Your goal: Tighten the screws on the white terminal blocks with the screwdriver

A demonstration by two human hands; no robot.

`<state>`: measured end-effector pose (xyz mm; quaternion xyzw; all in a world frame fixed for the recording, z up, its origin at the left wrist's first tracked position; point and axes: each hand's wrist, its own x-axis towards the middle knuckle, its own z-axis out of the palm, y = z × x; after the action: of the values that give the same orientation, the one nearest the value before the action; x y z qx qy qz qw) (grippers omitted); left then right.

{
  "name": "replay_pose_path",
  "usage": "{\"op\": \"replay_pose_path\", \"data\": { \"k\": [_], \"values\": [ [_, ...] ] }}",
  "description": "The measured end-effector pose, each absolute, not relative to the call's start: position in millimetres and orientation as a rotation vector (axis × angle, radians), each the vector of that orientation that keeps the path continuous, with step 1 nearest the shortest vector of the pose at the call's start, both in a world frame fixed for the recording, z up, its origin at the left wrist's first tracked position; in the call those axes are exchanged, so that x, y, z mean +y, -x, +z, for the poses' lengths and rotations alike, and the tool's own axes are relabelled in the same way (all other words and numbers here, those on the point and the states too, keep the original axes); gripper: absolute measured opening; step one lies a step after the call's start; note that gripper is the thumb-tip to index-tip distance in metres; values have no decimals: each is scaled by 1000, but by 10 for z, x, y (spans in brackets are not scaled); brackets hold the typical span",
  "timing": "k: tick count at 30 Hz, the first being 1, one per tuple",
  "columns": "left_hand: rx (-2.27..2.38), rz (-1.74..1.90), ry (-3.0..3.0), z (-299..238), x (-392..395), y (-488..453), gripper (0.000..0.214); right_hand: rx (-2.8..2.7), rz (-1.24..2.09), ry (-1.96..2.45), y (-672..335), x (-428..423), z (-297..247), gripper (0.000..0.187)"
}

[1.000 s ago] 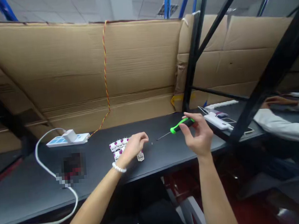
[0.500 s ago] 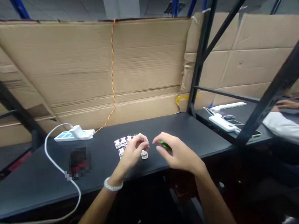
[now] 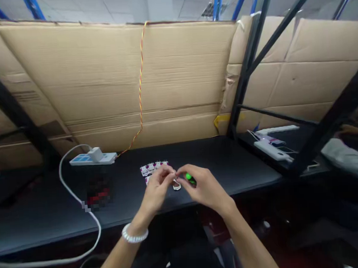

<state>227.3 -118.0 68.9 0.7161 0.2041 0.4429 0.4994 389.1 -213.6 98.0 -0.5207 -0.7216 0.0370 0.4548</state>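
My left hand [image 3: 158, 187], with a white beaded bracelet on its wrist, is closed in a pinch; whatever lies between the fingertips is too small to make out. My right hand [image 3: 204, 186] curls around a small green-and-black tool [image 3: 189, 176], mostly hidden in the palm. Its thumb and forefinger meet the left fingertips. Just under the joined fingertips, a small white part [image 3: 177, 187] lies on the black table [image 3: 123, 212]. Several small white-and-purple pieces [image 3: 151, 167] are set out in rows behind my left hand, which partly covers them.
A white power strip [image 3: 92, 158] with a plugged-in adapter stands at the back left. Its white cable [image 3: 67, 187] loops over the table's front edge. A blurred dark-and-red object [image 3: 98, 193] lies nearby. Cardboard [image 3: 181, 77] walls the back; a black metal post [image 3: 248, 71] rises right. Another person's sleeve [image 3: 347, 156] shows far right.
My right hand has moved left so that its fingertips meet those of my left hand. The white part is now more covered by fingers. The view has shifted slightly.
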Motion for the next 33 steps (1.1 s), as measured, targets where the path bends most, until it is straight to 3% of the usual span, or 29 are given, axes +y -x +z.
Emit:
{"op": "replay_pose_path", "data": {
  "k": [33],
  "values": [
    [454,1224,-1593,640,-1271,-2245,25,-1868,-112,1171,-3893,-2057,897,11]
  ]
}}
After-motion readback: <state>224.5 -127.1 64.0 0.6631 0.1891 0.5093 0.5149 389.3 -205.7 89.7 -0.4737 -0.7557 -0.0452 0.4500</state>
